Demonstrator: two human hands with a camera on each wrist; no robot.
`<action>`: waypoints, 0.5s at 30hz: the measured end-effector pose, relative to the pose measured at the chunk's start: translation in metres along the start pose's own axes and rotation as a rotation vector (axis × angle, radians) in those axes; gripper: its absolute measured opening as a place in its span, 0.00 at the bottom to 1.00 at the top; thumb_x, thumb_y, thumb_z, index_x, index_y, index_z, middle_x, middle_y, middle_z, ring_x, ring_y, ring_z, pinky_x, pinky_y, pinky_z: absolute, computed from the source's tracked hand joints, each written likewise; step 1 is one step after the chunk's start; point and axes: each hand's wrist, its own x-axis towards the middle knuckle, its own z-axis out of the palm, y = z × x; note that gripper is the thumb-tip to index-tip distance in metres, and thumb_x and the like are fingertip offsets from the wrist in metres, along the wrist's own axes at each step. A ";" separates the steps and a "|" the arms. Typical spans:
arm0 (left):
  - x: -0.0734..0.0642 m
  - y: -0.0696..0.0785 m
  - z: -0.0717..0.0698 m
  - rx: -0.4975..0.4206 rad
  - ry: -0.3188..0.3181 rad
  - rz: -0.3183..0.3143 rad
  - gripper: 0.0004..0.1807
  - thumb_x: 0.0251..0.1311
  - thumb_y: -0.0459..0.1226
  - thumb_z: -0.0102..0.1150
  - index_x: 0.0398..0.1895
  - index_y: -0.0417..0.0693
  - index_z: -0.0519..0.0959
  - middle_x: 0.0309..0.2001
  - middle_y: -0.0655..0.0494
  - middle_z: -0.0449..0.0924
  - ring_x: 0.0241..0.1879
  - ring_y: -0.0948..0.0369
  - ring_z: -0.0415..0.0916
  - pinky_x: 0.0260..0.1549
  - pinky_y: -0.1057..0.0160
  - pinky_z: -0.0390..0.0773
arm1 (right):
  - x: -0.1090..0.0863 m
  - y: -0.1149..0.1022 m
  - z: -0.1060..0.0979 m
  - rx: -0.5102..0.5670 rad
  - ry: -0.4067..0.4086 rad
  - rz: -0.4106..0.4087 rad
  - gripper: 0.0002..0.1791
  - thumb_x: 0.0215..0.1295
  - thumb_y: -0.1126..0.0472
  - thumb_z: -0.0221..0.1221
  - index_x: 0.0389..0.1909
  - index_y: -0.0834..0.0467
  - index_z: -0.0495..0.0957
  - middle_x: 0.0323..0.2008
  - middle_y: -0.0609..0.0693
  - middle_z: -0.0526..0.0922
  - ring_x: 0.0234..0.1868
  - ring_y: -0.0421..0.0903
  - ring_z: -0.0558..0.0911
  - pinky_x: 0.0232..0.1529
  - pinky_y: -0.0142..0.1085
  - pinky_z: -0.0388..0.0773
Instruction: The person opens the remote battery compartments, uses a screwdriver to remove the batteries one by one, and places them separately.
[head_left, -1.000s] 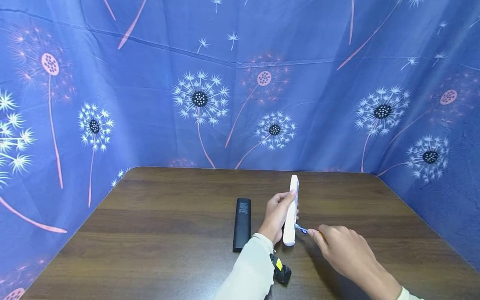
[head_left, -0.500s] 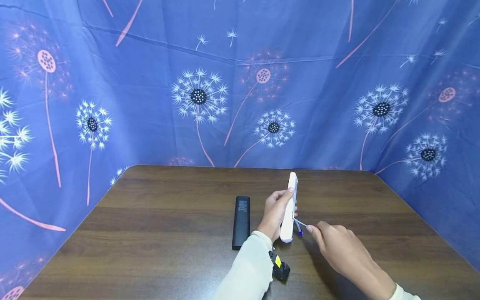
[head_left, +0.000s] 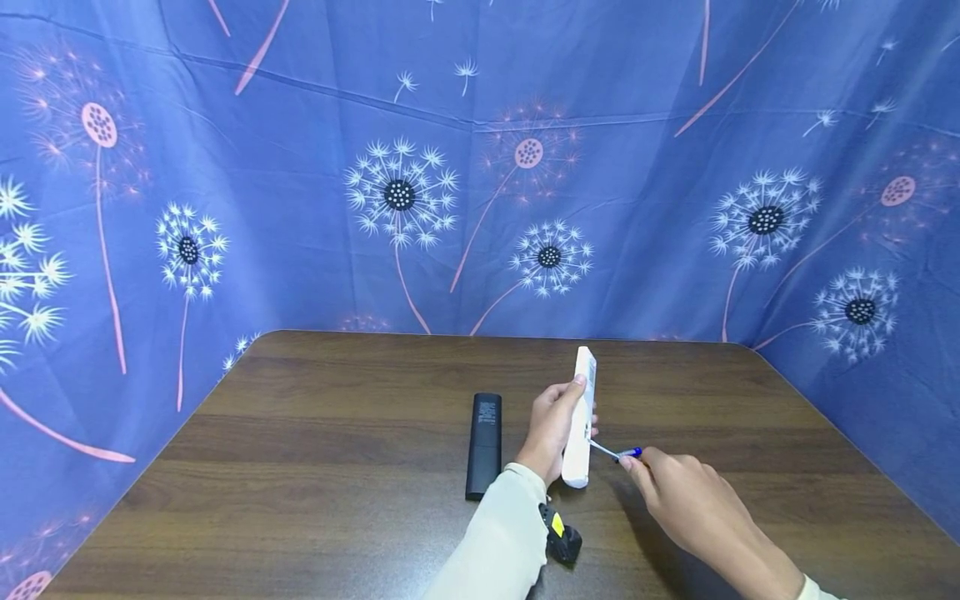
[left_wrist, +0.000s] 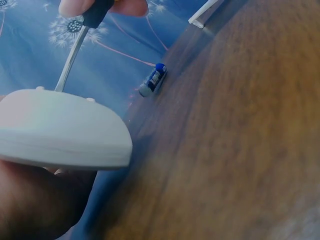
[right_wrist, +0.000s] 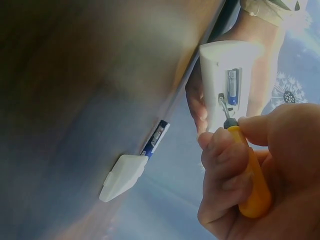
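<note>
My left hand (head_left: 551, 425) grips a white remote control (head_left: 577, 429) raised over the table, its back turned to the right. Its battery compartment is uncovered, with one AA-size battery (right_wrist: 232, 87) lying inside. A screwdriver (right_wrist: 250, 170) with a yellow-orange handle and dark collar is held in my right hand (head_left: 690, 500). The steel shaft (left_wrist: 72, 60) reaches the remote, its tip in the compartment beside the battery. A loose blue-and-silver battery (left_wrist: 154, 80) shows beyond the remote, apart from it; in the head view it appears just by my right fingertips.
A black remote control (head_left: 484, 446) lies on the wooden table (head_left: 300, 467), left of my left hand. The white battery cover (right_wrist: 124, 175) is on the tabletop at the right. A black wrist camera (head_left: 562, 542) with a yellow patch sits under my left wrist. Patterned blue cloth (head_left: 300, 167) hangs behind.
The loose battery, earlier close against the remote and the screwdriver shaft, has moved right, away from the remote. Both hands keep nearly the same places, with the screwdriver tip still at the compartment.
</note>
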 end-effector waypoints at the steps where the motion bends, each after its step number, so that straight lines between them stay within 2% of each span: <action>1: 0.000 0.000 0.000 -0.006 -0.002 -0.002 0.23 0.66 0.53 0.61 0.48 0.43 0.79 0.41 0.37 0.82 0.35 0.50 0.82 0.29 0.61 0.82 | 0.000 0.000 0.000 -0.005 0.002 0.000 0.20 0.77 0.47 0.52 0.23 0.51 0.71 0.15 0.41 0.63 0.18 0.43 0.65 0.17 0.40 0.61; 4: 0.000 -0.001 -0.001 -0.017 -0.015 -0.012 0.23 0.68 0.53 0.58 0.49 0.42 0.78 0.40 0.40 0.82 0.35 0.50 0.82 0.29 0.61 0.82 | 0.000 0.000 0.000 -0.018 0.006 -0.005 0.20 0.77 0.47 0.52 0.24 0.50 0.71 0.15 0.41 0.63 0.17 0.43 0.65 0.17 0.41 0.61; 11: -0.001 0.000 -0.003 -0.034 -0.051 -0.017 0.24 0.74 0.52 0.50 0.54 0.41 0.78 0.45 0.34 0.82 0.35 0.51 0.84 0.31 0.58 0.83 | 0.001 0.001 -0.001 -0.046 0.033 -0.016 0.20 0.77 0.46 0.52 0.23 0.50 0.71 0.15 0.41 0.65 0.16 0.44 0.66 0.16 0.42 0.61; 15: -0.001 0.001 -0.002 -0.023 -0.058 -0.020 0.24 0.76 0.52 0.46 0.56 0.42 0.78 0.46 0.35 0.82 0.35 0.53 0.84 0.33 0.56 0.84 | 0.003 0.002 -0.002 -0.057 0.051 -0.024 0.20 0.77 0.46 0.51 0.24 0.49 0.72 0.15 0.41 0.66 0.16 0.43 0.67 0.16 0.43 0.62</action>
